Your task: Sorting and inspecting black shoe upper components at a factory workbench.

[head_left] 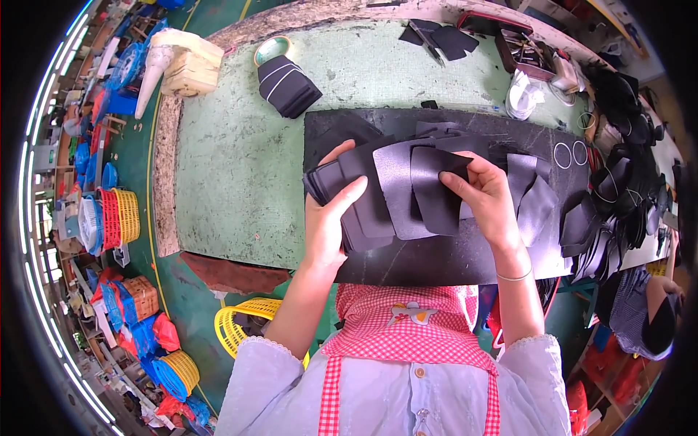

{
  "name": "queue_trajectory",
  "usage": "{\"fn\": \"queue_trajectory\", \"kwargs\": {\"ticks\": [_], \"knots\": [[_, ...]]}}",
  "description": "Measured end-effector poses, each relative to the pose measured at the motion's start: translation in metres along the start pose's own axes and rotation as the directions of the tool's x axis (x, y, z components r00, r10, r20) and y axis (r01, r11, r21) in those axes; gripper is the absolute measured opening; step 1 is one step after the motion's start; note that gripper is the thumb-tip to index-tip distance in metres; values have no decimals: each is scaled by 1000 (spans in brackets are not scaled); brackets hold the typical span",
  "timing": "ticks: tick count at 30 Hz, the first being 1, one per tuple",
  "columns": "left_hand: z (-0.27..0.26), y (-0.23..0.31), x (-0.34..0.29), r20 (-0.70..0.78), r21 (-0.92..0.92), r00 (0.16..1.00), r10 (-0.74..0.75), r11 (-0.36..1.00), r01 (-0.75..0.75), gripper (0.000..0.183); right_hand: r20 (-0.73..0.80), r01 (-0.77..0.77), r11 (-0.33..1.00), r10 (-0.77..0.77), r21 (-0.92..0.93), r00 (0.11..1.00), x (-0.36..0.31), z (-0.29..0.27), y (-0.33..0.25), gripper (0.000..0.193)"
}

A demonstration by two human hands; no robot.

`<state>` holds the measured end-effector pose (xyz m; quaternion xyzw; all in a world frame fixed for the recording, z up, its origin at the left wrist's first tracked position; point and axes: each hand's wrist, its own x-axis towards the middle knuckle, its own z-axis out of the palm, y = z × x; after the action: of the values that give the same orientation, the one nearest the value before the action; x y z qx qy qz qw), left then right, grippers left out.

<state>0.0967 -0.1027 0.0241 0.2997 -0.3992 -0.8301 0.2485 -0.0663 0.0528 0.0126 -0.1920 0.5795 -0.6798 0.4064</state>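
- State: the left hand (327,218) clamps the left end of the fanned stack (371,192), thumb above and fingers behind; the right hand (486,196) pinches the rightmost piece (435,189) between thumb and fingers.
- Location: the stack is held above the black mat (436,269), at the near edge of the desk (233,160).
- Risk: a slack left grip could let pieces slide toward the near edge.
- Risk: overlapping pieces may cling, so a pull could draw two together.
- Risk: a tight pinch could crease the piece.
- Count: hands, two; mat, one; banded bundle (289,86), one; tape roll (272,49), one, touching the bundle; fanned pieces, several, overlap prevents an exact count.
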Motion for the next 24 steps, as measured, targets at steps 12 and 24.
{"fn": "queue_trajectory", "kwargs": {"ticks": [12, 24], "knots": [[-8, 1, -1, -63, 118, 997, 38, 993, -30, 54, -2, 255, 470, -480, -845, 877, -1, 15, -13, 44], [3, -4, -3, 20, 32, 999, -44, 999, 44, 52, -14, 92, 931, -103, -353, 995, -5, 19, 6, 16]]}}
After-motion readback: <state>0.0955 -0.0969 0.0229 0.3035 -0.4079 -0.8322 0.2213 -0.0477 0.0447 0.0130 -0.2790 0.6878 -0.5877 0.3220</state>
